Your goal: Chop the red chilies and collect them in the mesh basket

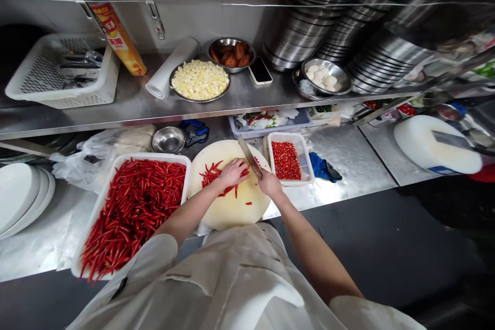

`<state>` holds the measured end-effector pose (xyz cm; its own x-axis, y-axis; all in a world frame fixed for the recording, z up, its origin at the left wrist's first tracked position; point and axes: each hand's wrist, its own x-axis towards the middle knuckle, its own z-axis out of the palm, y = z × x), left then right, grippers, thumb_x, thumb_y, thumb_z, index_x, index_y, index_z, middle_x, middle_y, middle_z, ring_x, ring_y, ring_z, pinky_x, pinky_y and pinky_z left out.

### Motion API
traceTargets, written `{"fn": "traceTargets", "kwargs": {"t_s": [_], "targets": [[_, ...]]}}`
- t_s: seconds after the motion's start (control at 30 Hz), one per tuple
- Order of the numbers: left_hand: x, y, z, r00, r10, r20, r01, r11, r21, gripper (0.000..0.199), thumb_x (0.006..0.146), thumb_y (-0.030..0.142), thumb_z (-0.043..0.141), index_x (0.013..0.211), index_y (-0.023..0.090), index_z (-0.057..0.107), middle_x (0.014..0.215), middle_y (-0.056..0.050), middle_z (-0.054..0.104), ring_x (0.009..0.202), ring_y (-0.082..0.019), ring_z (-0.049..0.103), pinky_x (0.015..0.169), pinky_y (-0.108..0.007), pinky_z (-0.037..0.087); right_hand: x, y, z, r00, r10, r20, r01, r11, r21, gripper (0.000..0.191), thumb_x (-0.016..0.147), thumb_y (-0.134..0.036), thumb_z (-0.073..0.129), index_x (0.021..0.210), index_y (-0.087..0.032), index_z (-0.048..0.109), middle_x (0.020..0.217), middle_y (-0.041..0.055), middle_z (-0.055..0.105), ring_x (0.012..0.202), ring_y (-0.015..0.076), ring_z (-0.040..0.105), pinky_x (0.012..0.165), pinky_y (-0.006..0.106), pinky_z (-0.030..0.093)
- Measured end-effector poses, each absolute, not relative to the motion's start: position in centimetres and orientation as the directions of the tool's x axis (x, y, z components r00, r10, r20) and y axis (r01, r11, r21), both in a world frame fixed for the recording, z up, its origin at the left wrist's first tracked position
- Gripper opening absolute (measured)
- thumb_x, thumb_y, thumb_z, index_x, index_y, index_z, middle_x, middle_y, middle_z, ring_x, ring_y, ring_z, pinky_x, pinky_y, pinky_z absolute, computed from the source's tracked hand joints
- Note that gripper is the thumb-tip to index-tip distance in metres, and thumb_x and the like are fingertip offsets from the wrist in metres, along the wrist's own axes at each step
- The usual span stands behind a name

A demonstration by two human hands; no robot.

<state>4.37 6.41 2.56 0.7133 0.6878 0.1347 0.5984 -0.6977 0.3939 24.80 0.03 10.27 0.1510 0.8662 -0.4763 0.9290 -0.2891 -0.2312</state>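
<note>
My right hand (268, 183) is closed round the handle of a knife (249, 157), whose blade points up and left over a round cutting board (216, 211). Beside the blade, my left hand (233, 172) presses down with bent fingers on red chilies (211, 174) lying on the board. A few cut bits show right of the blade, and one small piece lies near the board's lower part. Left of the board is a white tray heaped with whole red chilies (135, 211). A white basket (305, 157) of chopped red chilies (285, 160) stands at the right.
On the shelf (135, 113) above are a bowl of chopped pale pieces (200, 80), a phone (260, 70) and stacked steel bowls (305, 26). Blue gloves (324, 167) lie right of the basket. White plates (19, 196) are at far left; another board (421, 142) with a cleaver is at far right.
</note>
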Motion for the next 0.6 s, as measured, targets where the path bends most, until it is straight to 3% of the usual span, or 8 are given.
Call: {"fn": "traceTargets", "kwargs": {"t_s": [0.2, 0.33, 0.6], "targets": [[3.6, 5.7, 2.6, 0.709, 0.687, 0.161, 0.575, -0.694, 0.432, 0.026, 0.099, 0.038, 0.070, 0.121, 0.024, 0.069, 0.132, -0.011, 0.059, 0.133, -0.030, 0.050, 0.109, -0.045, 0.054, 24.6, 1.2, 11.9, 0.088, 0.870, -0.485, 0.940, -0.234, -0.249, 0.047, 0.115, -0.045, 0.038, 0.135, -0.019, 0.071, 0.125, 0.0176, 0.078, 0.118, 0.0277, 0.074, 0.095, 0.032, 0.051], [3.8, 6.0, 1.9, 0.736, 0.659, 0.152, 0.542, -0.709, 0.452, 0.017, 0.096, 0.027, 0.069, 0.112, 0.022, 0.071, 0.123, -0.011, 0.063, 0.127, -0.029, 0.053, 0.107, -0.043, 0.055, 23.1, 2.9, 12.0, 0.082, 0.858, -0.507, 0.948, -0.224, -0.226, 0.045, 0.114, -0.040, 0.037, 0.139, -0.017, 0.067, 0.125, 0.0187, 0.078, 0.120, 0.0289, 0.073, 0.096, 0.034, 0.051], [3.6, 6.1, 2.4, 0.762, 0.628, 0.156, 0.495, -0.721, 0.484, 0.016, 0.095, 0.024, 0.067, 0.110, 0.021, 0.073, 0.120, -0.011, 0.066, 0.125, -0.029, 0.055, 0.109, -0.044, 0.053, 22.1, 3.3, 11.7, 0.081, 0.853, -0.516, 0.959, -0.208, -0.193, 0.046, 0.115, -0.042, 0.036, 0.134, -0.015, 0.067, 0.125, 0.0209, 0.077, 0.121, 0.0313, 0.073, 0.097, 0.035, 0.052]]}}
